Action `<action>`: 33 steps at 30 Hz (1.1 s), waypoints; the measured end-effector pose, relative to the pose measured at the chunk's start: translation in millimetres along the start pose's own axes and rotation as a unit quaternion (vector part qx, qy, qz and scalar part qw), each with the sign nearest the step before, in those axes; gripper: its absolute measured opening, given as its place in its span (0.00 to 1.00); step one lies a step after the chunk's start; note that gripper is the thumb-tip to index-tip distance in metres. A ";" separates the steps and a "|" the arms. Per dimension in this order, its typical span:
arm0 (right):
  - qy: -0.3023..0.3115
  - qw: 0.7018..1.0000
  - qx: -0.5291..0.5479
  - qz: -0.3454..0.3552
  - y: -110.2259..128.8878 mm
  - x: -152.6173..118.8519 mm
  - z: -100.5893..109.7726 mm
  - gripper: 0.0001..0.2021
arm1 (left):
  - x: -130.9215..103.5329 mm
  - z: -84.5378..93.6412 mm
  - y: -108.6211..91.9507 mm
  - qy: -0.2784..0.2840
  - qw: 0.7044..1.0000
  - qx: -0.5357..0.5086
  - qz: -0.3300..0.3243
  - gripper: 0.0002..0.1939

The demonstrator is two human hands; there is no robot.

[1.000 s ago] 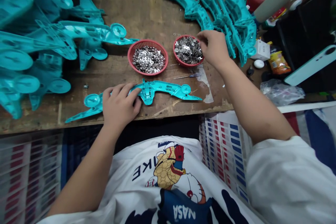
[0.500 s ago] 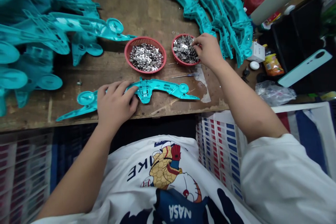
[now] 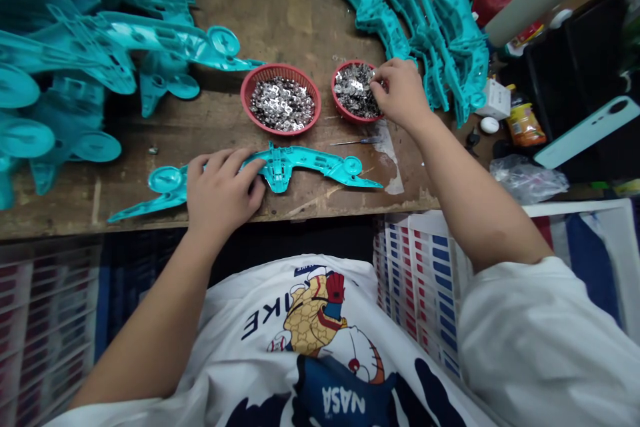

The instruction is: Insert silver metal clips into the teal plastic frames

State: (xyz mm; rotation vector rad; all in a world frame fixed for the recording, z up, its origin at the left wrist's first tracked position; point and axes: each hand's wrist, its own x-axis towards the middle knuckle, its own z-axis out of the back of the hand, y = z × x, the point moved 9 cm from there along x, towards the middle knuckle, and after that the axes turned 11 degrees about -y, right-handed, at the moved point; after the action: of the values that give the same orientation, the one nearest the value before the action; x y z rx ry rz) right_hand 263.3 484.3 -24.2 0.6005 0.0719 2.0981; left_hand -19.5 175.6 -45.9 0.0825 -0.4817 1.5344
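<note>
My left hand (image 3: 224,190) lies over a long turquoise plastic part (image 3: 315,160) near the table's front edge, its fingers and thumb closed around the part's left half. At the right rim of a small red basket (image 3: 341,108), my right hand (image 3: 401,95) has its thumb and fingers pinched together. Small shiny metal pieces (image 3: 356,85) fill that basket; whatever sits between the fingertips is too small to make out. A second, wider red basket (image 3: 245,109) of similar metal pieces stands to the left. Between the right basket and the plastic part lies a thin screwdriver (image 3: 367,141).
Turquoise parts are heaped at the left (image 3: 75,93), and several more lie at the back right (image 3: 425,33). Farther right are a phone (image 3: 583,132), a bottle (image 3: 533,0), a white box (image 3: 496,99) and a plastic bag (image 3: 530,177). White crates (image 3: 420,280) stand below the table edge.
The camera view has shifted slightly. My right hand stays at the small basket with its fingers pinched, and my left hand keeps its place on the turquoise part.
</note>
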 end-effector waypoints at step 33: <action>-0.041 0.995 0.072 -0.052 25.1 1.5 35.5 0.05 | -0.2 0.5 2.3 0.018 0.996 -0.071 0.049 0.20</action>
State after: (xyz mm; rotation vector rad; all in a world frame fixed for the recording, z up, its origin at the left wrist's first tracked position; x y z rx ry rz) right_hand 259.0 464.9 14.5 0.7528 0.2057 1.9764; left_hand -21.8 175.3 -46.1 -0.0800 -0.5725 1.5897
